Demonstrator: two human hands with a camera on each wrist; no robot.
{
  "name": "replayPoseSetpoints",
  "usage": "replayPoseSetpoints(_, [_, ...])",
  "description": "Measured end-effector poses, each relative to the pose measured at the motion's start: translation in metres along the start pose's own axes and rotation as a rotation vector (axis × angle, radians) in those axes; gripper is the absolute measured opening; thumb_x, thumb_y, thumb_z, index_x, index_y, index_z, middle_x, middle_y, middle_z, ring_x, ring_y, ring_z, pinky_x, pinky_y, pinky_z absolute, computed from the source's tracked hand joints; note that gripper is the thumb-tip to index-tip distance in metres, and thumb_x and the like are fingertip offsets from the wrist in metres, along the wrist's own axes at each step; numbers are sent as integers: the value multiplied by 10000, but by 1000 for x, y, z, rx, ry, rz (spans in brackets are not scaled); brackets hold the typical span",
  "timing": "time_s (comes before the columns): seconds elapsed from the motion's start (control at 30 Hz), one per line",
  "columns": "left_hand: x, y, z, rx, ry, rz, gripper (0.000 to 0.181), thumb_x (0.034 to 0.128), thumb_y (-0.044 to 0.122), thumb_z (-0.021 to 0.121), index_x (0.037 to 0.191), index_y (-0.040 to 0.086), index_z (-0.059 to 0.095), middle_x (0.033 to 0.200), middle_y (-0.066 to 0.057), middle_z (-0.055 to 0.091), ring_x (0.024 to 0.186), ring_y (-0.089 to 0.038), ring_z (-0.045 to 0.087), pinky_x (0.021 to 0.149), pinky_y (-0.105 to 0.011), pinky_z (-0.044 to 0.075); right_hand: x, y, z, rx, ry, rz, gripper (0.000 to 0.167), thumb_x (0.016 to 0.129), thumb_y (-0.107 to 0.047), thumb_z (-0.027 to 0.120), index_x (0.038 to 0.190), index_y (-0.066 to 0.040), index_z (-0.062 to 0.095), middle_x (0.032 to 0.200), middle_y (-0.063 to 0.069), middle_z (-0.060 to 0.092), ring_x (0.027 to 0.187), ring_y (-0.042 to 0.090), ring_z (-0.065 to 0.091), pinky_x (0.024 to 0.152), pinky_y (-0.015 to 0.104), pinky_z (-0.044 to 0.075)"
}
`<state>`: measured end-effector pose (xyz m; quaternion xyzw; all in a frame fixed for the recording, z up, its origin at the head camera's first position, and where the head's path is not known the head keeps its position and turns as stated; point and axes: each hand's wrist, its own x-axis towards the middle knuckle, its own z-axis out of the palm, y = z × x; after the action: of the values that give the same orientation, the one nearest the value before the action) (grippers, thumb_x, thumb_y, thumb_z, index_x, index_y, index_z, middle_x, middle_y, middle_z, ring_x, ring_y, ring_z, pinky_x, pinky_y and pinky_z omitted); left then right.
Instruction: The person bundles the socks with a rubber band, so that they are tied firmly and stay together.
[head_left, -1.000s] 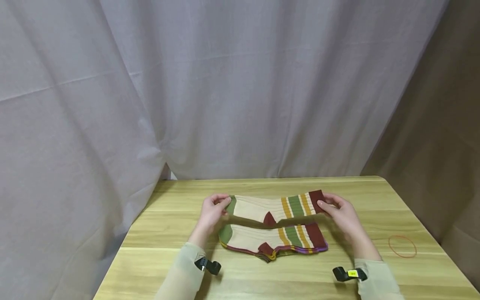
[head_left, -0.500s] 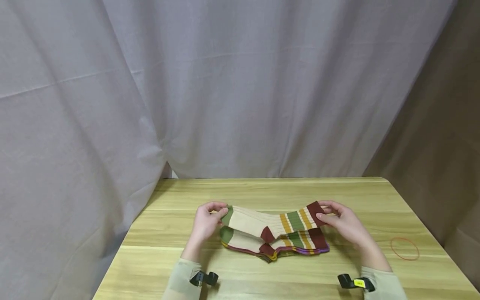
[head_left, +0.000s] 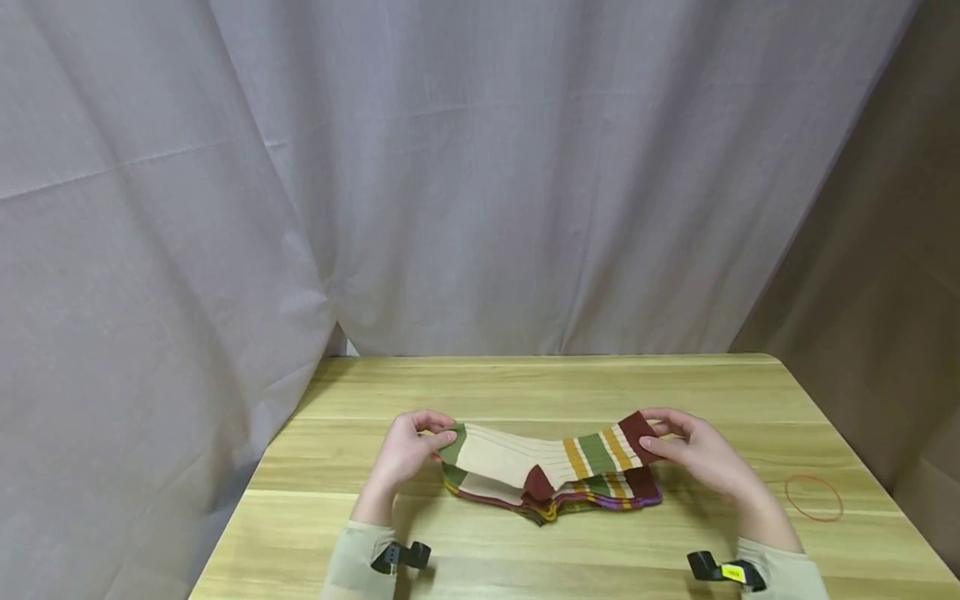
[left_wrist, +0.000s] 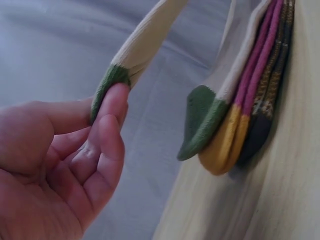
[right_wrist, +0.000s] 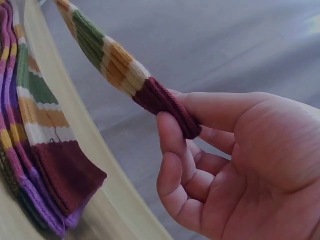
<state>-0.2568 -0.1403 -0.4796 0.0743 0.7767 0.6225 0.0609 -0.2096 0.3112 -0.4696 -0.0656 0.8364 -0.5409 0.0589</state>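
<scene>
A cream sock with a green toe, maroon heel and green and mustard stripes hangs between both hands above a pile. My left hand pinches its green toe between thumb and fingers. At the other end, my right hand pinches the maroon cuff. Below lies the stack of socks, partly hidden by the held one. A matching cream sock is on top, over purple-and-mustard and dark ones, as both wrist views show. In the wrist views the held sock is apart from the stack.
On the right of the wooden table lies a thin red-orange loop, resembling a rubber band. Grey curtains hang behind the table and at its sides.
Both hands have come nearer to the person with the held sock, which now covers much of the stack's top in the head view. Its middle sags more. Both pinches stay the same.
</scene>
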Motion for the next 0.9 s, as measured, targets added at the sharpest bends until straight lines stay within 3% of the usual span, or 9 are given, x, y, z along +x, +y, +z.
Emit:
replayPoseSetpoints(0.27, [-6, -4, -7, 49, -63, -52, 175, 914, -22, 810, 1080, -38, 760, 960, -112, 693, 706, -199, 662, 653, -474, 645, -5, 3, 0, -10, -53, 65, 548, 1015, -165, 750, 1455, 90, 545, 1169, 181, 661, 971, 243, 708, 824, 383, 631])
replayPoseSetpoints(0.6, [-11, -1, -9, 68, -108, -64, 219, 908, 6, 830, 1115, -10, 759, 996, -118, 675, 694, -182, 651, 649, -456, 645, -8, 2, -1, 41, -75, 71, 542, 1018, -143, 742, 1449, 109, 531, 1168, 202, 643, 946, 249, 730, 822, 422, 643])
replayPoseSetpoints(0.9, [-11, -4, -8, 68, -132, -68, 231, 915, -14, 814, 1135, -24, 746, 992, -123, 675, 698, -178, 655, 667, -485, 647, -7, 5, 0, 2, -69, 80, 524, 1019, -133, 737, 1442, 107, 540, 1173, 191, 659, 932, 229, 731, 812, 399, 639])
